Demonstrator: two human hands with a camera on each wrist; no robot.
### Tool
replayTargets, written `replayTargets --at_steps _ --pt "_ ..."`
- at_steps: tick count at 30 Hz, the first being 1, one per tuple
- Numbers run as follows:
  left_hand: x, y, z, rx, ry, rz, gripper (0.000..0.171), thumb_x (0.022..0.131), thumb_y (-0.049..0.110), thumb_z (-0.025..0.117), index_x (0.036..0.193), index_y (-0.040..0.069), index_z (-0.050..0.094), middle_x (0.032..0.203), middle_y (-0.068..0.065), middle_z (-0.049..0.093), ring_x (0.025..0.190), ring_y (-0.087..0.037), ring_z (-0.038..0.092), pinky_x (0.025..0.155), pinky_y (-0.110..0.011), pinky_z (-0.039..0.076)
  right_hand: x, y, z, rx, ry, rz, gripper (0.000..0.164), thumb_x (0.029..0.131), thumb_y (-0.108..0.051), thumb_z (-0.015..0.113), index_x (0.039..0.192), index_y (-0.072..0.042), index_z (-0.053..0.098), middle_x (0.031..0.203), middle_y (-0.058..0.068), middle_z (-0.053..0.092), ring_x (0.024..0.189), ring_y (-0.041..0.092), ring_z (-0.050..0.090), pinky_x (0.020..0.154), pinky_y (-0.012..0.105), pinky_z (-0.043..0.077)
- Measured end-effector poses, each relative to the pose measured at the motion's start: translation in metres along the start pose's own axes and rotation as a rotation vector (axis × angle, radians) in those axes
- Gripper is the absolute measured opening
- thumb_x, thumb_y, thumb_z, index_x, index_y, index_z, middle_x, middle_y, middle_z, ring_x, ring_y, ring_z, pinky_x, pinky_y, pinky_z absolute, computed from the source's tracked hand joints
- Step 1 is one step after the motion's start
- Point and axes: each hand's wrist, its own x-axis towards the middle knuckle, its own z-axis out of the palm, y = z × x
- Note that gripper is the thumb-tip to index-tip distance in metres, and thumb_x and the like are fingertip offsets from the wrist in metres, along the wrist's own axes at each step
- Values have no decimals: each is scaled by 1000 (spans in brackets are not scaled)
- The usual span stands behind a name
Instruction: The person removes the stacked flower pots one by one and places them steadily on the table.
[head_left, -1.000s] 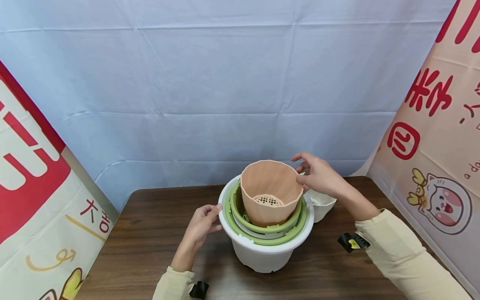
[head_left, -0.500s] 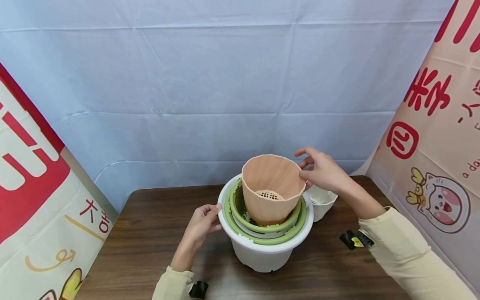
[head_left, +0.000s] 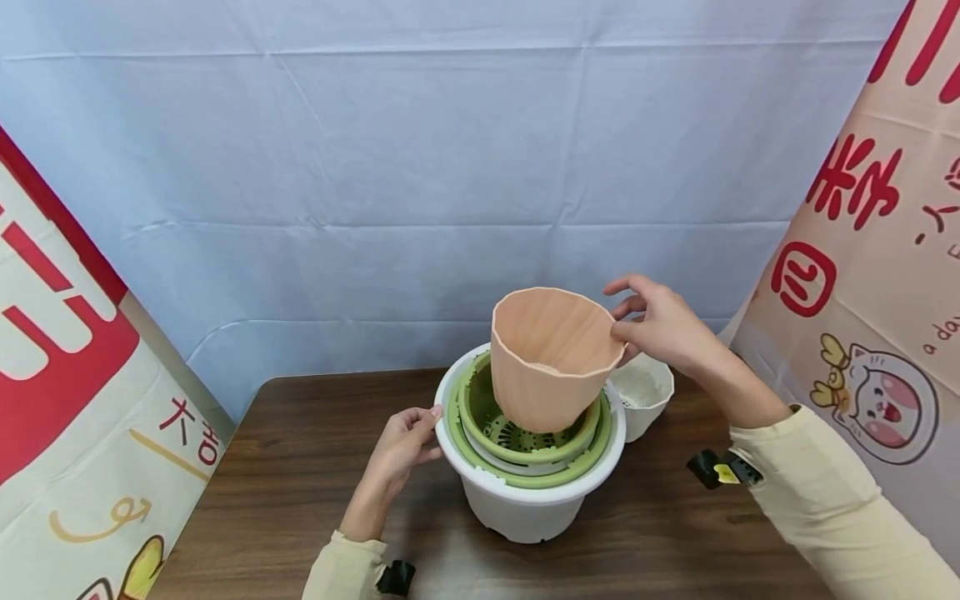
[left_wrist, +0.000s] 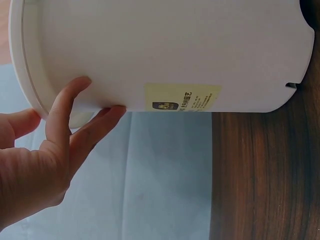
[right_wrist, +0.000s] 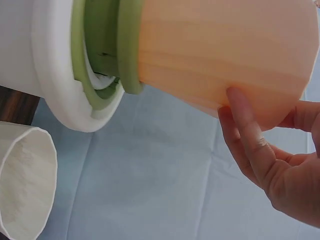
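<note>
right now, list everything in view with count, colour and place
large white pot: 1, white, on table
outer green pot: 1, green, inside large white pot
inner green pot: 1, green, inside outer green pot
white rim: 1, white, between those two
peach pot: 1, peach, at inner green pot's mouth
small pot: 1, off-white, right of large white pot
label: 1, pale yellow, large white pot's side
table: 1, brown, underneath
backdrop: 1, pale blue, behind
left printed cloth: 1, white and red, left side
right printed cloth: 1, peach and red, right side
wrist gear: 2, black, by each wrist
sleeves: 2, cream, forearms
left hand: 1, bare, at large white pot's rim
right hand: 1, bare, pinching peach pot
</note>
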Motion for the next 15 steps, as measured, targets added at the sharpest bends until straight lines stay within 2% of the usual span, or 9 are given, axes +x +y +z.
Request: replayTargets --at_steps 9,15 --pt "1 -1 0 0 7 -2 25 95 17 50 95 -8 55 85 -8 61 84 -16 61 62 -24 54 0 -5 -9 5 53 -8 51 80 4 51 129 3 36 106 27 54 67 21 63 57 32 55" --pt "1 -1 1 0 9 -6 25 95 17 50 96 -8 55 85 -8 60 83 -16 60 61 -23 53 -3 -7 -14 41 93 -25 51 79 6 50 128 4 36 105 27 53 65 19 63 57 36 55"
